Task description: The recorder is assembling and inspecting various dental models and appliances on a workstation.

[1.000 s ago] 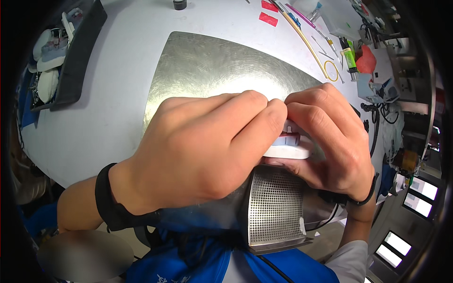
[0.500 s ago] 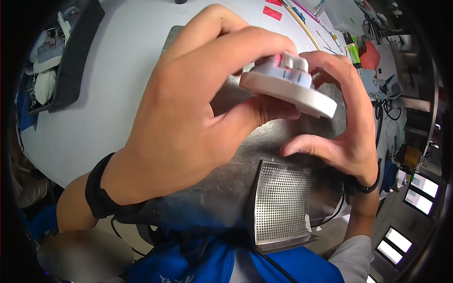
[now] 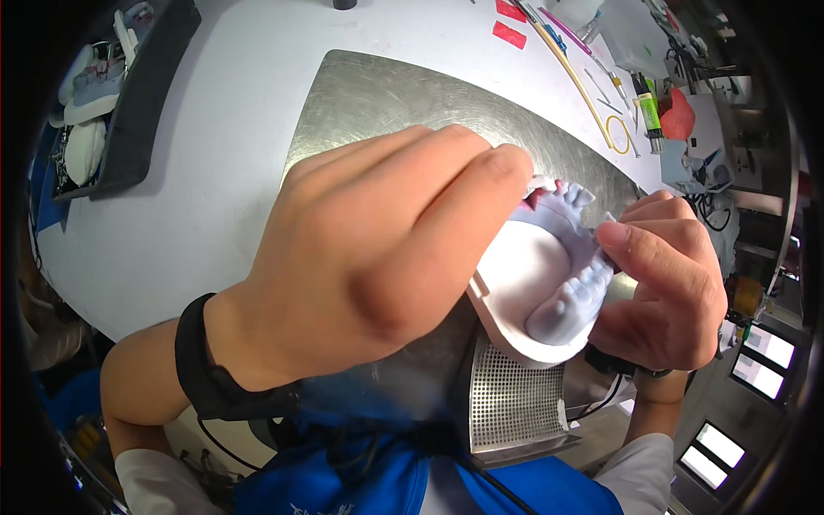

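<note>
Between my hands is a dental model (image 3: pixel 524 262) with a white horseshoe-shaped base and a grey-blue row of teeth, seen from above and tilted. A bit of pink material (image 3: pixel 534 199) shows near its far teeth. My left hand (image 3: pixel 386 240) is closed on the model's left and far side, and its fingers hide that part. On the right side, my right hand (image 3: pixel 674 283) is closed, its thumb and forefinger touching the far-right teeth. Its other fingers curl against the model's outer wall. Whether a small separate piece sits in the right fingertips, I cannot tell.
A scratched metal plate (image 3: pixel 386 94) lies under my hands on the white table (image 3: pixel 232 112). A perforated metal sheet (image 3: pixel 515 399) is at the near edge. Far left stands a dark tray (image 3: pixel 159 94) of models. Red pieces (image 3: pixel 510 35), thin tools (image 3: pixel 571 73) and a green tube (image 3: pixel 648 107) lie far right.
The model has turned from nearly edge-on to showing its inner face and teeth, and has come lower. My right hand has closed from a wide curve onto its right side.
</note>
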`<state>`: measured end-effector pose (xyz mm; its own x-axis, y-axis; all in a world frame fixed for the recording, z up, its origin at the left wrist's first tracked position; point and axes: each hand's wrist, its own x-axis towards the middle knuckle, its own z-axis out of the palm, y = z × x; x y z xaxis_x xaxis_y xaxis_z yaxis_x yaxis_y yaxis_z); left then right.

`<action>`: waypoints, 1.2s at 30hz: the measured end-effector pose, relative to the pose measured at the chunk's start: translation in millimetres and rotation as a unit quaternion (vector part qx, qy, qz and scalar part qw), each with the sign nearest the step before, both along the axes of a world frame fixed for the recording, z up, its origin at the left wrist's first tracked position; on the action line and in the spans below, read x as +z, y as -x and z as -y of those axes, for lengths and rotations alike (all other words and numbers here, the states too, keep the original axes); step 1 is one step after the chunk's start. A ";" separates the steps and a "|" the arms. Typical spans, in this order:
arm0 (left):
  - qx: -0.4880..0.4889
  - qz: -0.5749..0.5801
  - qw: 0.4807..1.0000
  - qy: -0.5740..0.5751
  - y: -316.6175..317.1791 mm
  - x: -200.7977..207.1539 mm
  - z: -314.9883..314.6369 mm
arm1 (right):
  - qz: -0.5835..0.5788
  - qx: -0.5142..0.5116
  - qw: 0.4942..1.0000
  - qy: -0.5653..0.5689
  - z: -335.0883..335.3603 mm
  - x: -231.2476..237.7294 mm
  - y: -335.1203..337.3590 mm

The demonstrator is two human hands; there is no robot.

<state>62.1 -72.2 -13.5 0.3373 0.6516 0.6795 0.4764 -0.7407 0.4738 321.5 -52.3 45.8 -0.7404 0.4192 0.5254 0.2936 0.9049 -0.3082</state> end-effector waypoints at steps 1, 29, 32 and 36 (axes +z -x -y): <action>0.002 0.010 0.999 -0.036 -0.8 -2.0 -1.9 | 0.001 0.003 1.000 -0.001 -3.3 -0.7 -3.0; -0.057 0.074 0.994 0.052 -0.6 6.3 1.5 | -0.123 0.008 0.972 0.202 -4.2 -13.7 -14.0; -0.057 0.105 0.990 0.081 -2.8 11.5 4.6 | -0.113 0.022 0.975 0.193 -7.9 -17.3 -20.9; -0.065 0.100 0.990 0.079 -0.6 10.6 4.1 | -0.100 0.054 0.977 0.183 -11.7 -18.3 -25.7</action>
<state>62.7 -76.3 -2.9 0.2950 0.7143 0.6347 0.2670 -0.6994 0.6630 347.2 -40.6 27.5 -0.6893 0.5302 0.4937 0.1033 0.7464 -0.6574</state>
